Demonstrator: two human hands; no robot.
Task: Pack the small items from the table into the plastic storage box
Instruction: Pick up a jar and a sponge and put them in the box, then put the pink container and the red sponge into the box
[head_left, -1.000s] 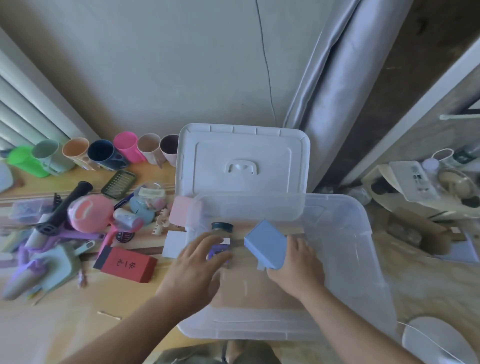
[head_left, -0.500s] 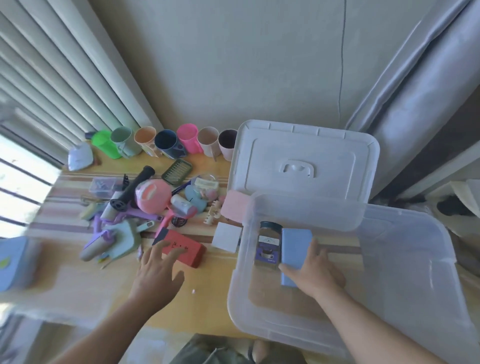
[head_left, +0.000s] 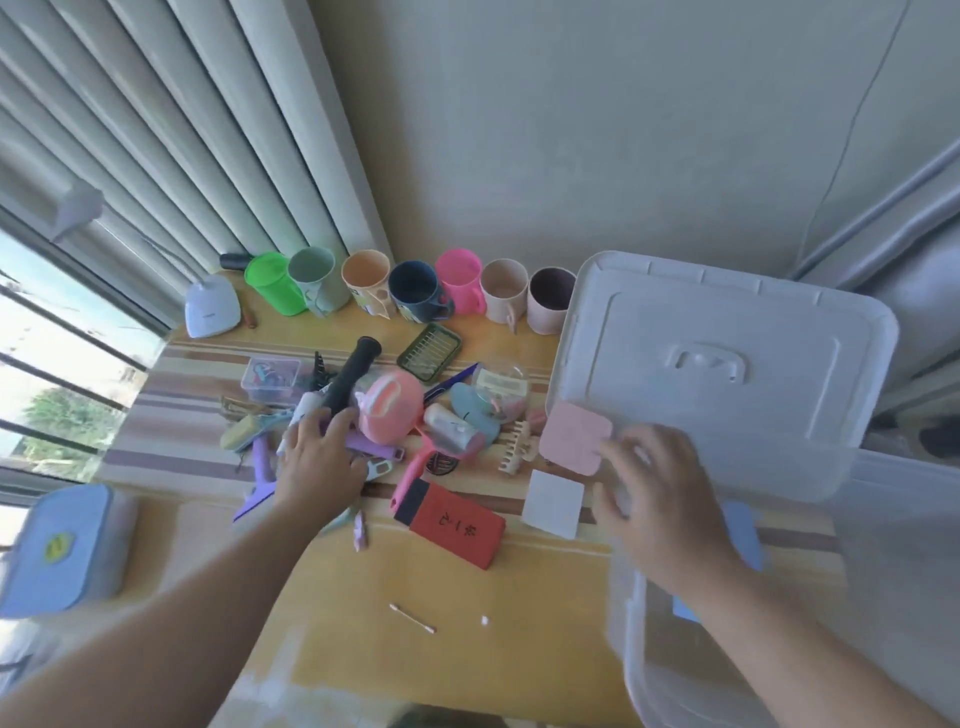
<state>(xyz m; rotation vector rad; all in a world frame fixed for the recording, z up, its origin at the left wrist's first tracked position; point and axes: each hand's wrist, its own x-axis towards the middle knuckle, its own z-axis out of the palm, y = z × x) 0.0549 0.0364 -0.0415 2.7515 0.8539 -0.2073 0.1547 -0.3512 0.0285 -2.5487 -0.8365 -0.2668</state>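
only readable thing is the black handwritten Chinese characters on the red box (head_left: 457, 525), can't make them out tbh

1. A plain pale wall (head_left: 597, 130) fills the far side, with a thin dark cord (head_left: 852, 135) running down it.
2. On the left hang pale curtains (head_left: 171, 130) in long vertical folds.
3. Beside them a window (head_left: 47, 374) with dark horizontal bars lets in bright daylight — green foliage shows outside.
4. The table (head_left: 457, 587) is yellowish wood with brown stripes.
5. A grey curtain (head_left: 914, 218) hangs at the right edge.
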